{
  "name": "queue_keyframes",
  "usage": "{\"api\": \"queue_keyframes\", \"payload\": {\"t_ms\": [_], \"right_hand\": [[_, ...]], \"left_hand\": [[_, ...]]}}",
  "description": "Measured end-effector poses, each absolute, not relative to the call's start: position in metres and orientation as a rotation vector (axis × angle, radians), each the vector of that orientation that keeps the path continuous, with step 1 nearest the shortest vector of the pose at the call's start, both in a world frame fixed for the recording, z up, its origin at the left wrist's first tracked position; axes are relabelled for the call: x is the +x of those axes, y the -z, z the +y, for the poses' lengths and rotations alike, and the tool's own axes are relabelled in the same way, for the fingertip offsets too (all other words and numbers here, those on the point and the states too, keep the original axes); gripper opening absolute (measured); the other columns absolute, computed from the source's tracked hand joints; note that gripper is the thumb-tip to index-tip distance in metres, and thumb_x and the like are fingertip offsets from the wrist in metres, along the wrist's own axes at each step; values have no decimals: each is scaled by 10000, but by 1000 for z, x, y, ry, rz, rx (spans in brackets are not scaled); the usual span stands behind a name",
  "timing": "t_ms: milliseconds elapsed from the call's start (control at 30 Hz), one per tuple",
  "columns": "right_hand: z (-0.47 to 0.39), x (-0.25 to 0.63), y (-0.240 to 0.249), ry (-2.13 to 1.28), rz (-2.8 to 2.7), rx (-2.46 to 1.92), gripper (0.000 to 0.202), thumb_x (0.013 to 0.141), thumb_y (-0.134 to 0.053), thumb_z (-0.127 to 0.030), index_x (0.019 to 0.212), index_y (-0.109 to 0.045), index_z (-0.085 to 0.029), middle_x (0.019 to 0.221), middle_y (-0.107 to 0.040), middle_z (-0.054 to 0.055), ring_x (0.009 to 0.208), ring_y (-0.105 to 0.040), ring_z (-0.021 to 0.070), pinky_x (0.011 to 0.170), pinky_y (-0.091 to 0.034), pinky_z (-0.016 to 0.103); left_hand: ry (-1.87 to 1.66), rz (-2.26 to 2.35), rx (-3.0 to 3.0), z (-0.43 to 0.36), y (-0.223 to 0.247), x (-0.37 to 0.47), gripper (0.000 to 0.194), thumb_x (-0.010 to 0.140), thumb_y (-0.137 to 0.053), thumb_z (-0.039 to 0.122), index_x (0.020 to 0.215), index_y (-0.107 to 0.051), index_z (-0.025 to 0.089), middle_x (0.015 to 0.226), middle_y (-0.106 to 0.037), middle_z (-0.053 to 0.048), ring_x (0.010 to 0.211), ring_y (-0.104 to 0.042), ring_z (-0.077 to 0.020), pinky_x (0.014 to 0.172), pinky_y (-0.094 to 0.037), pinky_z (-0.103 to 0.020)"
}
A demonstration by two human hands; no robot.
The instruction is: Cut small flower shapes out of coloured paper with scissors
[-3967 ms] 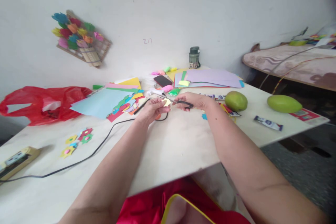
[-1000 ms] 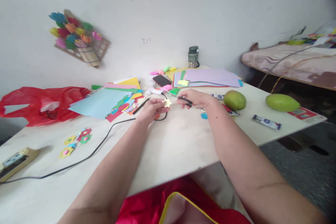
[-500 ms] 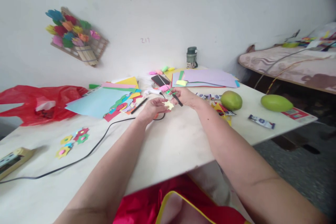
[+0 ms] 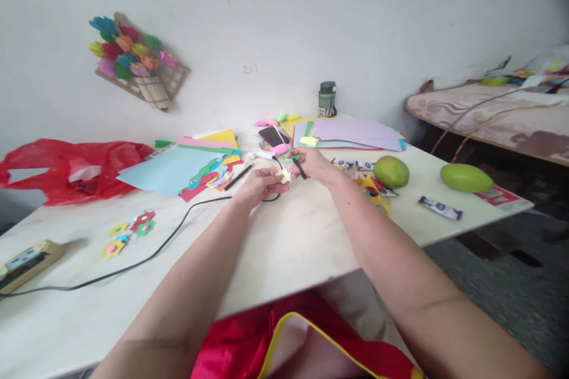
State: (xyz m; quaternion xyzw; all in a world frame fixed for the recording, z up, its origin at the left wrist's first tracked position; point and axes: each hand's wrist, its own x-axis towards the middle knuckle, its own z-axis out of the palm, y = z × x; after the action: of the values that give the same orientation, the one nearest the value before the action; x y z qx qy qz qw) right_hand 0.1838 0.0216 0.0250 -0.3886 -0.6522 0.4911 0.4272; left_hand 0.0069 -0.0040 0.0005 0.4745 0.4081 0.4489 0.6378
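Two-handed, mid-frame: pinching one pale-yellow star in left hand, gripping one pair of scissors in right hand.

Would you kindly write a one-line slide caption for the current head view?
Left hand holding a pale yellow cutout, right hand holding a black-handled tool, over a white table.

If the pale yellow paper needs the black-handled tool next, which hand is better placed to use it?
Probably the right hand: it holds the black-handled tool near the pale yellow paper, while the left hand is busy pinching that paper.
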Motion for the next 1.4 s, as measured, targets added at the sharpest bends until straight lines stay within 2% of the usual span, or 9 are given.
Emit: {"api": "queue_keyframes", "payload": {"t_ms": [300,533,600,700,800,867,1033,1133,1400], "right_hand": [[23,187,-31,-1147,-1597,-1045,330,546,-708,-26,837,-607,-144,488,-542,-66,416,-513,84,408,-394,175],[31,192,-26,-1040,-1596,-1313,304,573,-687,-19,829,-601,-159,529,-595,-26,432,-560,120,381,-368,184],[29,191,-27,-1028,-1571,-1376,291,575,-705,-44,819,-599,-163,529,-603,-15,442,-570,128,374,-355,182],[23,188,-31,-1103,-1474,-1381,225,616,-712,-85,785,-583,-157,493,-590,-10,402,-525,102,370,-348,177],[19,185,-35,-1187,-1395,-1299,201,637,-710,-91,771,-572,-151,467,-564,-25,381,-487,72,372,-343,163],[17,184,-35,-1214,-1369,-1249,220,637,-692,-60,797,-574,-153,477,-564,-34,393,-494,67,375,-339,151],[19,183,-35,-1228,-1370,-1186,261,622,-668,-23,813,-564,-168,500,-581,-42,412,-509,72,381,-335,148],[21,185,-33,-1232,-1374,-1171,260,619,-662,-23,804,-560,-174,506,-587,-43,415,-513,76,373,-312,150],[21,186,-32,-1325,-1370,-1180,247,656,-698,-107,846,-553,-168,539,-627,-8,423,-527,85,347,-219,158]], "left_hand": [[-1056,907,1058,-6,-1,6,272,594,-781,193,720,-549,128,607,-672,-64,593,-691,-201,619,-552,-299],[-1073,935,1130,-2,1,3,308,606,-790,263,758,-553,139,563,-671,-54,450,-637,-159,437,-480,-205],[-1111,914,1144,-1,2,4,329,585,-806,272,765,-567,136,596,-687,-58,474,-648,-162,470,-501,-221],[-1177,876,1177,-1,3,6,351,554,-827,288,774,-608,123,711,-719,-78,625,-697,-192,647,-555,-280],[-1218,822,1262,-3,4,8,360,585,-809,315,847,-670,111,745,-720,-75,794,-704,-216,819,-530,-322],[-1247,804,1303,-4,3,9,359,618,-786,345,877,-692,113,752,-716,-65,827,-694,-212,855,-513,-330],[-1325,925,1342,-2,3,10,317,591,-801,352,785,-692,127,706,-696,-31,716,-662,-163,743,-519,-277],[-1328,905,1296,0,4,11,409,547,-832,286,885,-661,132,693,-691,-20,698,-671,-166,723,-525,-288],[-1285,840,1155,-1,2,10,534,605,-800,204,1090,-588,134,718,-669,-3,696,-700,-183,654,-559,-279]]}}
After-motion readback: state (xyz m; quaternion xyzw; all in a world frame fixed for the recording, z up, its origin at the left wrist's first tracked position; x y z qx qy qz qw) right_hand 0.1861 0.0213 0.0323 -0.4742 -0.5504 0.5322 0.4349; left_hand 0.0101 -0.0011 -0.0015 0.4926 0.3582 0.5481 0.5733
